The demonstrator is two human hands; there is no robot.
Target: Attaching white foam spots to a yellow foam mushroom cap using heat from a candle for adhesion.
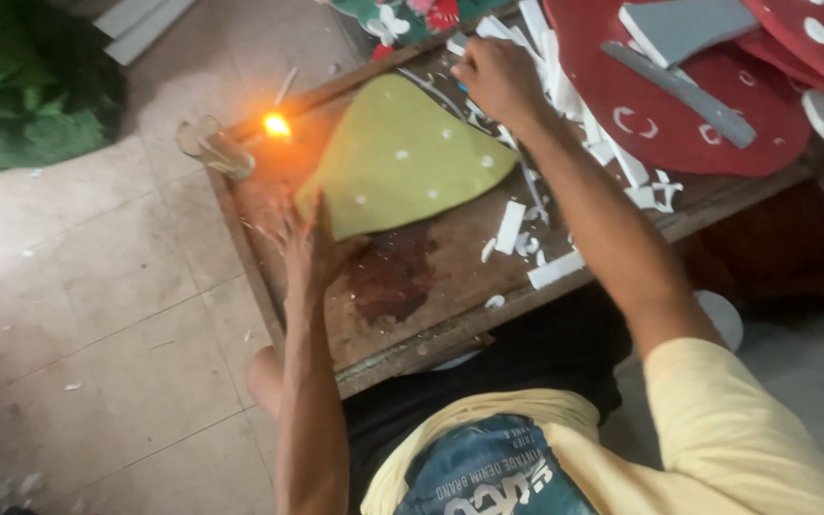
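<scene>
**Head view: left hand steadies the yellow-green sheet while the right reaches among the scraps**

Head view is all I have, and I read it like a clock. At the centre lies the yellow-green sheet (402, 157), a rounded triangle with small white dots, flat on the wooden table (402, 315). My left hand (309, 246) sits at its seven o'clock corner, fingers spread wide and pressed flat on the edge, forearm running straight down toward six. My right hand (496, 78) is at the sheet's one o'clock tip, curled knuckles-up among the white strips (565, 133); something bluish peeks under it, but I cannot tell whether the fingers are closed on anything. That arm stretches long from five o'clock, elbow nearly straight.

A small flame (277, 124) burns at ten o'clock, just beside a clear glass (210, 143) on the table corner. Red spotted sheets (679, 114) pile up at two o'clock.

I judge this to be a hold-and-trim or edge-finishing step: one hand pins, the other works the tip. The next move calls for steady pressure from the left so the sheet cannot slide toward the flame.
</scene>
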